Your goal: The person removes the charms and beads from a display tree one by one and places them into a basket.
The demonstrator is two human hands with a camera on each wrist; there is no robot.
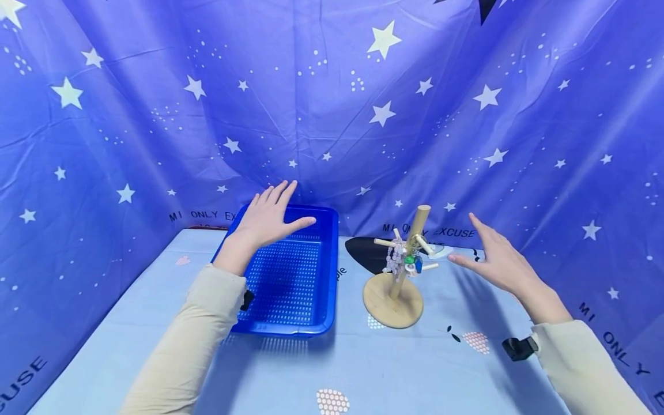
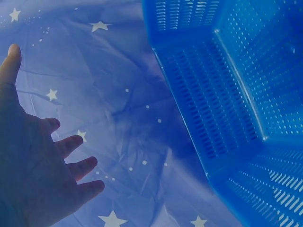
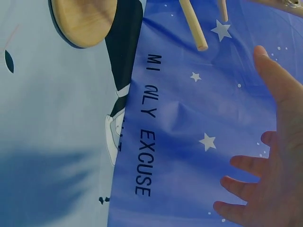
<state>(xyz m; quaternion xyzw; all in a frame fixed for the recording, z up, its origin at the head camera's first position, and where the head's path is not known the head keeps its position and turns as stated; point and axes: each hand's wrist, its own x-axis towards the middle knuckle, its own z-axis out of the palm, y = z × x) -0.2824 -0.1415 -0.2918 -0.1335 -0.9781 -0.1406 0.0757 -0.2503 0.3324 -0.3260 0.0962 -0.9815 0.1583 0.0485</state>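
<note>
Hovering w/ fingers spread, holding nothing: left hand [image 1: 270,222] over blue basket [image 1: 311,311], right hand [image 1: 498,262] just beside wooden peg stand [image 1: 392,300] at its 3 o'clock. Stand's pole runs base-to-tip, leaning toward 1 o'clock; beads [image 1: 396,260] hang off pegs.

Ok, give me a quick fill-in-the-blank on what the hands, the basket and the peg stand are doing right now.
1. The left hand hovers open over the ____ basket.
2. The wooden peg stand stands to the ____ of that basket in the head view.
3. The right hand holds ____.
4. A bead string hangs from the stand's ____.

Missing words: blue; right; nothing; pegs
</note>
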